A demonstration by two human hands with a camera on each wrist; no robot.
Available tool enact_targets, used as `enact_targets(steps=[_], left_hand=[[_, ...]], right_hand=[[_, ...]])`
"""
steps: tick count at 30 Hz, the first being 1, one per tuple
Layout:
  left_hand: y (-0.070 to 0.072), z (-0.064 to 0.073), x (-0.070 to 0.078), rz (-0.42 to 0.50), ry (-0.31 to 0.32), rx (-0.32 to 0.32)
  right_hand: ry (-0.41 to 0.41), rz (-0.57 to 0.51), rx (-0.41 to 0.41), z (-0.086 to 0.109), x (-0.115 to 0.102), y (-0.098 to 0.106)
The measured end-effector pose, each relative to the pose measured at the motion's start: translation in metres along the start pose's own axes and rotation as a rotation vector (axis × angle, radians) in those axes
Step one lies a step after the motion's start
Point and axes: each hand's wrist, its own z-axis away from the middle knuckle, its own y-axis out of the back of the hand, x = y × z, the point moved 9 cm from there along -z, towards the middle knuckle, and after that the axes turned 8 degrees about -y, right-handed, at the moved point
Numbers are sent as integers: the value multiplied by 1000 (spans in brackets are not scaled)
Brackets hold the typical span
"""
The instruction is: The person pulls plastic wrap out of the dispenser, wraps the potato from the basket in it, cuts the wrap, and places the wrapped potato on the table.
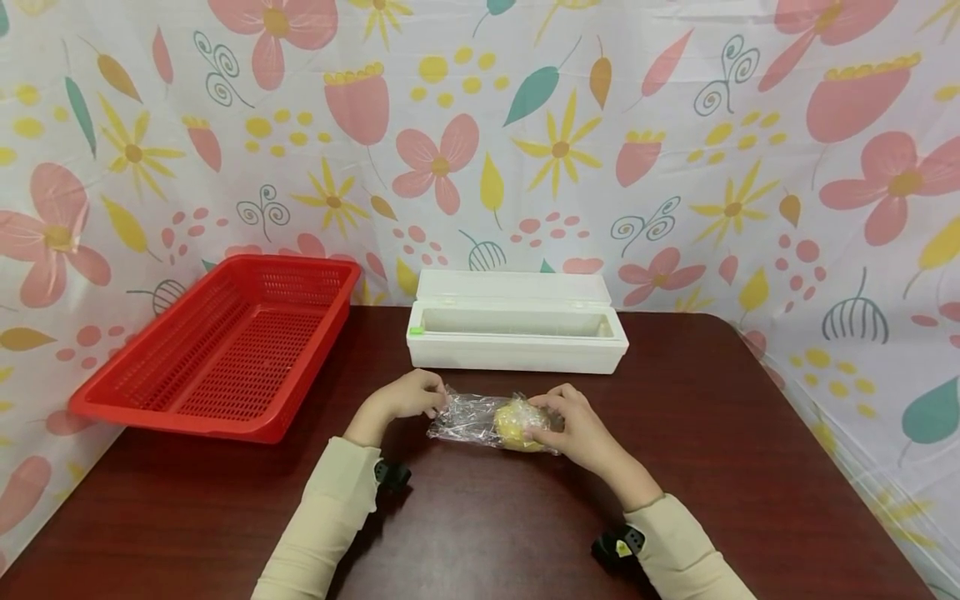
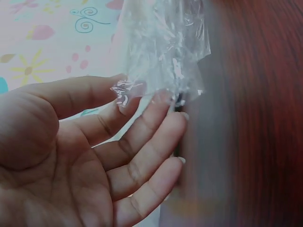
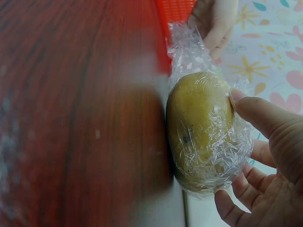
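Observation:
A yellow oval fruit (image 3: 199,127) with a few dark specks lies on the table, wrapped in clear cling film (image 1: 471,417). The film's loose end stretches leftward from it, crinkled and shiny. My left hand (image 1: 405,396) pinches that end between thumb and fingertips, while its other fingers (image 2: 156,182) spread loosely below, as the left wrist view shows. At the opposite end, my right hand (image 1: 576,429) holds the wrapped fruit, thumb along one side and fingertips at the other. Film bunches up around the fruit beside the right thumb.
Behind the hands stands a long white cling film dispenser box (image 1: 517,357), its lid (image 1: 513,288) raised. To the left is a red perforated plastic basket (image 1: 307,367). A flower-patterned cloth (image 1: 675,100) hangs around the dark wooden table (image 1: 480,525).

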Motion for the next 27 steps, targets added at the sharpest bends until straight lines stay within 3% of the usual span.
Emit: enact_targets(steps=[13,27], left_hand=[[-2,3,12,140,34,43],[-18,0,24,411,42,9]], right_hand=[[-1,-5,-5,1,0,-1],[45,-7,2,2,-3,-1]])
